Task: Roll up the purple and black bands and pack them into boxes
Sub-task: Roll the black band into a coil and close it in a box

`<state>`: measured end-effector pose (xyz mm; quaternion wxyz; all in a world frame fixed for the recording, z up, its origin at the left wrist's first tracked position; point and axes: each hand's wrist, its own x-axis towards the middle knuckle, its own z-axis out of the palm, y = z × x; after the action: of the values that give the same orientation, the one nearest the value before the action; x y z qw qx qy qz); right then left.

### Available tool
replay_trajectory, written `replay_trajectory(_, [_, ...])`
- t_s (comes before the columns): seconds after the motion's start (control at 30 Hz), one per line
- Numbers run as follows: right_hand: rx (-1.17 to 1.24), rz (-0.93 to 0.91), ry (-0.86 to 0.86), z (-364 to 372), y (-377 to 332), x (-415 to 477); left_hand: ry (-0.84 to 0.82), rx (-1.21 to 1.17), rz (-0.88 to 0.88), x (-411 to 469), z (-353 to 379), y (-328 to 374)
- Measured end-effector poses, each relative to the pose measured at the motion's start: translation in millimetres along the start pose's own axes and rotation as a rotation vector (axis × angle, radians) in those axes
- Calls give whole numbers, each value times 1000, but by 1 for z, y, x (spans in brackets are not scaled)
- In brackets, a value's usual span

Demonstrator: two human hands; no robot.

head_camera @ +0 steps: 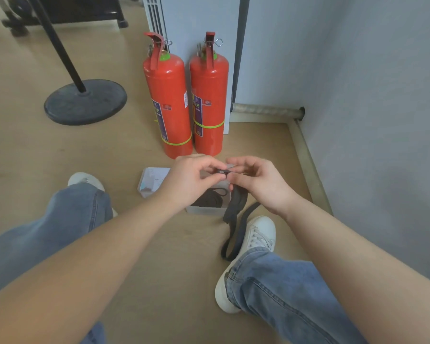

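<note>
Forearms (104, 247) converge — left hand (191, 181) and right hand (260, 186) pinch the black band's (235, 206) end; its tail hangs below the right.

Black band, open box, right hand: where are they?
black band (237, 202): head view, on its wide hanging part.
open box (204, 211): head view, on its near wall.
right hand (257, 183): head view, on the hand's back; it pinches the black band.

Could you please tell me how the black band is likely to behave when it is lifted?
Probably floppy: the black band droops from the left hand and right hand, its loop limp on the floor beside the white shoe. Likely light, since fingertip pinches alone hold it up.
</note>
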<state>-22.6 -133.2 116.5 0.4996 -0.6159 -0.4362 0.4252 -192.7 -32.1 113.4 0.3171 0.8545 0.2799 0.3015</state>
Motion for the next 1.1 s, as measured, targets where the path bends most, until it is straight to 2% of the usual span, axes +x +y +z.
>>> replay_trajectory(0.03, [-4, -12, 7, 0, 0, 0, 20, 6, -2, 0, 0, -1])
replay_trajectory(0.17, [-272, -104, 11, 1, 1, 4, 59, -13, -77, -2, 4, -3])
replay_trajectory(0.33, [-521, -195, 17, 0, 2, 1, -175, -236, -319, -3, -7, -3])
replay_trajectory(0.5, [-727, -268, -46, 8, 1, -2, -263, -313, -414, -3, -16, -2])
replay_trajectory(0.6, [-761, -325, -44, 9, 0, -6, -294, -466, -481, -7, -18, 3])
replay_trajectory(0.7, [-798, -341, -53, 10, -1, -7, -270, -511, -486, -9, -18, 4])
replay_trajectory(0.93, [-752, -264, -63, 8, -5, -8, -100, -575, -519, -13, -12, 6])
replay_trajectory(1.1, [-745, -273, -37, 7, -8, -10, -139, -680, -545, -14, -13, 10])
